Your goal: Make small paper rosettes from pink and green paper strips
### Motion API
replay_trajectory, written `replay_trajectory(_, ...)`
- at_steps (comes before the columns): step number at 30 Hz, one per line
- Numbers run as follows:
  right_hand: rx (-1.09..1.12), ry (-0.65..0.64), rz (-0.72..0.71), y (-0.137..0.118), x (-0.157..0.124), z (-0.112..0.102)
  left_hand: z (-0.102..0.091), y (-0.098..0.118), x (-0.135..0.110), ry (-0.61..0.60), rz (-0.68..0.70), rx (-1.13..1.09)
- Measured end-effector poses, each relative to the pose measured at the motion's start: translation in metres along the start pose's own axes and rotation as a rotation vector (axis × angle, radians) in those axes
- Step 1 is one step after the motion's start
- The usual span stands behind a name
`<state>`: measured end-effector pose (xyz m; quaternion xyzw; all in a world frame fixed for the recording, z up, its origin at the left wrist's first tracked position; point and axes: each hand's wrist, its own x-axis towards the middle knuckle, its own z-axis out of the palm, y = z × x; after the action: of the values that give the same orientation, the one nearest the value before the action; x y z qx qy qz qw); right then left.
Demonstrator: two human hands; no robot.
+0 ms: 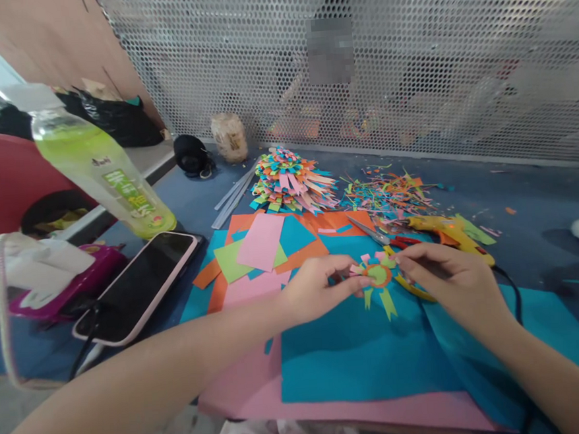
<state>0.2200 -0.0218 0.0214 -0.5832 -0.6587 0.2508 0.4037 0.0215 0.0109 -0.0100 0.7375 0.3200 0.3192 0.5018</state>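
Observation:
A small paper rosette (379, 275) with a green centre, an orange ring and two green tails is held above blue paper (368, 350). My left hand (324, 284) pinches its left edge between thumb and fingers. At its upper right edge, my right hand (447, 279) has thumb and fingertips closed on a small green piece at the rim. Just behind lie scissors (377, 236) with red and yellow handles, partly covered by the right hand. A yellow glue gun (452, 233) rests beyond that hand, its black cord running down past the wrist.
A pile of finished-looking rosettes (289, 180) and a heap of paper scraps (387, 195) sit at the back. Glue sticks (233, 194) lie left of the pile. A phone (140, 287), green drink bottle (102, 164) and purple tissue box (70, 282) occupy the left. Perforated metal panel (238, 55) stands behind.

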Motion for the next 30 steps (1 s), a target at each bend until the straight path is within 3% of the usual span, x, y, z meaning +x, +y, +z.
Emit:
replay_trajectory(5, 0.017, -0.004, 0.037, 0.002, 0.001, -0.002, 0.000, -0.003, 0.000, 0.079, 0.003, -0.062)
replay_trajectory(11, 0.055, -0.075, 0.056, 0.002, 0.006, 0.000, -0.006, -0.005, 0.006, 0.397, -0.012, -0.209)
replay_trajectory(15, 0.081, -0.223, 0.169, -0.004, 0.001, 0.001, -0.012, -0.001, 0.009, 0.521, -0.055, -0.238)
replay_trajectory(19, 0.091, -0.413, 0.235, -0.007, -0.005, 0.002, -0.014, 0.001, 0.010, 0.527, -0.074, -0.274)
replay_trajectory(23, 0.116, -0.472, 0.034, -0.002, -0.004, 0.004, -0.010, -0.002, 0.009, 0.472, -0.062, -0.317)
replay_trajectory(30, -0.267, -0.519, -0.290, 0.003, 0.001, 0.004, -0.009, -0.007, 0.007, 0.465, -0.084, -0.237)
